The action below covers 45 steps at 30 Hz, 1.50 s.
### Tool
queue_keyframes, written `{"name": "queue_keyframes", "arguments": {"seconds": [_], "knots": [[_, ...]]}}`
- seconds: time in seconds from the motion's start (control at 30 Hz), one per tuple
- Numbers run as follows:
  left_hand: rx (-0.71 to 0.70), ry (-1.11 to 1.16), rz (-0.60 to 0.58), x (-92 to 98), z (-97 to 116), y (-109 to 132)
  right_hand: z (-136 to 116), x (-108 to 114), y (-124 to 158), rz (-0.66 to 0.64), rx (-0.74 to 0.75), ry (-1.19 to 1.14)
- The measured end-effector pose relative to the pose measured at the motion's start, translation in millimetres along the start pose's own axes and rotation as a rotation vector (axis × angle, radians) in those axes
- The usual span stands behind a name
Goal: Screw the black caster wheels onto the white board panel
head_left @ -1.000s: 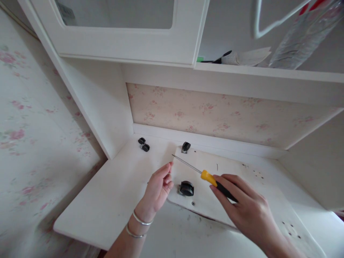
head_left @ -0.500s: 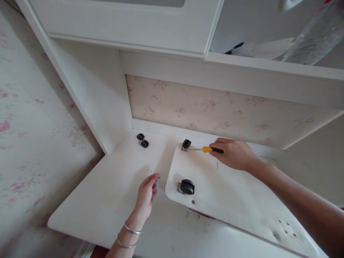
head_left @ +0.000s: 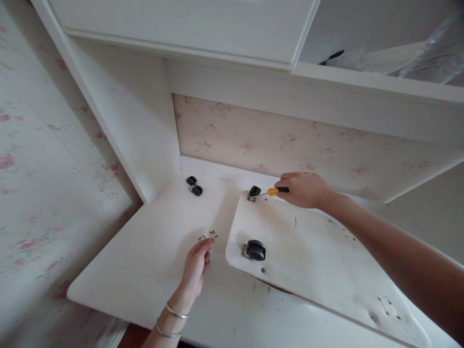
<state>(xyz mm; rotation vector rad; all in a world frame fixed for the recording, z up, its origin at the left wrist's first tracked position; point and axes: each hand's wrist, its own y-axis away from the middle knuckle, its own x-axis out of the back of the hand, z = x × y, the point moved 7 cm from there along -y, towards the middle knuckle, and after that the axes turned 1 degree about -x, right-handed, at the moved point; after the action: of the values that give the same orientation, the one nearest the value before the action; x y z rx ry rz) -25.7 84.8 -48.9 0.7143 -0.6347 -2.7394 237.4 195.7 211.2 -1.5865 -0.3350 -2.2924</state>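
Note:
My right hand (head_left: pixel 302 188) grips a screwdriver (head_left: pixel 272 192) with a yellow and black handle. The shaft points left, its tip at the metal bracket of the far caster (head_left: pixel 254 191) on a white board (head_left: pixel 308 256). My left hand (head_left: pixel 197 261), two bangles on its wrist, is closed in a pinch low over the white desktop (head_left: pixel 145 270). Several small dark screws (head_left: pixel 212 232) lie just beyond its fingertips; whether one is still between them is hidden. A second caster (head_left: pixel 255 250) stands on the board's near left corner.
Two loose black casters (head_left: pixel 195 186) lie at the back left of the desktop. Above hangs a white cabinet (head_left: pixel 181 29), beside an open shelf (head_left: pixel 362 77) with plastic-wrapped things. A side panel (head_left: pixel 126 111) closes off the left.
My right hand has shifted slightly left, and the screwdriver now slants more. Several screws now show on the desktop by my left fingertips, where a dark tip stuck out before. The view has shifted slightly.

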Motion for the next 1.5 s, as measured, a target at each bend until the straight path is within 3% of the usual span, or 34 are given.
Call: {"name": "queue_keyframes", "arguments": {"seconds": [0.53,0.93,1.1,1.33,1.5], "knots": [[0.024,0.003,0.041,8.6,-6.4,-0.4,-1.7,-3.3,-5.6,-0.048,0.024,0.024],[0.044,-0.008,0.052,12.4,-9.6,-0.9,-5.8,6.1,-19.9,-0.112,-0.006,0.044],[0.039,-0.035,0.047,10.4,-9.0,-0.3,-10.3,16.8,-35.3,-0.135,0.06,0.033],[0.011,-0.121,-0.044,2.8,-7.0,2.6,-16.6,28.9,-69.0,-0.176,0.139,-0.071],[0.03,-0.16,-0.34,-29.9,-9.1,15.1,-17.1,33.5,-86.7,-0.197,0.096,-0.243]]}}
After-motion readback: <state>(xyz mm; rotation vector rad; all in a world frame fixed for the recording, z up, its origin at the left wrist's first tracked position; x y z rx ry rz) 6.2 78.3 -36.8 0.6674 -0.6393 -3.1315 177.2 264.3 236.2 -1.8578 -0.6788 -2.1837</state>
